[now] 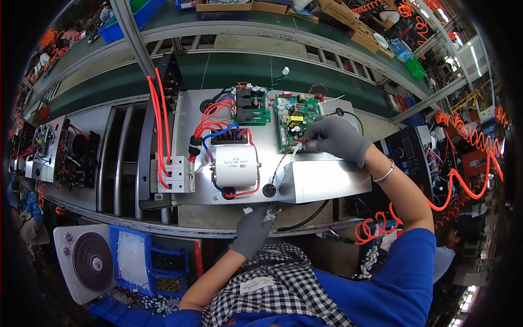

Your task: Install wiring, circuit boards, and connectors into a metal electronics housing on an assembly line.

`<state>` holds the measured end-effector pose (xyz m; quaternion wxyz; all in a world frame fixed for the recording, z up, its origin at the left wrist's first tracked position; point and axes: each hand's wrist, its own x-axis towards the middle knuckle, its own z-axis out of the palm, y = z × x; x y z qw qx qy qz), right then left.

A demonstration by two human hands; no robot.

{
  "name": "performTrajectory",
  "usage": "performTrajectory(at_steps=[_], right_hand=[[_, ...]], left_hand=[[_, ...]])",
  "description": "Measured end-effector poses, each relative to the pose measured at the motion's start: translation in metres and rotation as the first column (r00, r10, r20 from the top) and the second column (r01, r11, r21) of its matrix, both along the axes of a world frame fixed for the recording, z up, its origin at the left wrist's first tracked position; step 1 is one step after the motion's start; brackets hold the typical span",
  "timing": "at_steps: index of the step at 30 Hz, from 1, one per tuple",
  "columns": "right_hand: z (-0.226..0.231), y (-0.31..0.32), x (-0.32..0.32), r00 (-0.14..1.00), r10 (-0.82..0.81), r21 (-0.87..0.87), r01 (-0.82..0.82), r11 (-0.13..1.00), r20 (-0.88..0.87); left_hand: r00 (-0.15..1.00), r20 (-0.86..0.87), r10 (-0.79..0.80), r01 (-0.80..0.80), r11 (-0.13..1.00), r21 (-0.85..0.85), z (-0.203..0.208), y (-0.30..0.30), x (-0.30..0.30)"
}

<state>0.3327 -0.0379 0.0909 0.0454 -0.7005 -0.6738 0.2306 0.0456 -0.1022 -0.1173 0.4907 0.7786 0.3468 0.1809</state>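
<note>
A metal panel [196, 117] carries two green circuit boards, a large white cylindrical capacitor [236, 167] and a white circuit breaker [177, 175]. My right hand [336, 140], in a grey glove, pinches thin wires [297, 148] at the lower edge of the right circuit board [289, 111]. These wires rise from a black grommet [269, 189] in the panel. In front of the panel's near edge, my gloved left hand [253, 233] is closed around small white plastic pieces [269, 213]; their exact kind is unclear. The left circuit board [250, 106] has red and blue wires beside it.
Rollers [126, 158] lie left of the panel. A black control unit [406, 155] stands to the right, near coiled orange air hoses [471, 128]. Below left are a fan [90, 261] and blue bins [132, 259]. A metal post [133, 35] rises behind the panel.
</note>
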Motion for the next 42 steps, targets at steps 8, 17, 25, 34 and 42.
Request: performTrajectory(at_steps=[8, 17, 25, 34, 42], right_hand=[[0.003, -0.005, 0.002, 0.965, -0.128, -0.029, 0.124, 0.992, -0.227], [0.006, 0.0, -0.004, 0.994, -0.076, -0.094, 0.069, 0.993, -0.078], [0.0, 0.004, 0.001, 0.999, -0.041, -0.136, 0.039, 0.99, -0.012], [-0.007, -0.002, 0.009, 0.99, -0.03, -0.027, 0.027, 0.999, -0.135], [0.024, -0.042, -0.04, 0.996, -0.065, 0.485, 0.029, 0.874, 0.057]], left_hand=[[1.0, 0.01, -0.005, 0.005, 1.0, -0.015, 0.005, 0.002, -0.002], [0.999, -0.025, -0.04, 0.039, 0.999, -0.038, 0.003, 0.002, -0.001], [1.0, 0.014, -0.011, 0.011, 0.999, -0.031, 0.007, -0.001, -0.004], [0.999, 0.042, -0.029, 0.031, 0.999, -0.041, 0.0, 0.003, -0.006], [0.996, 0.091, -0.009, 0.013, 0.999, -0.048, 0.012, 0.008, -0.007]])
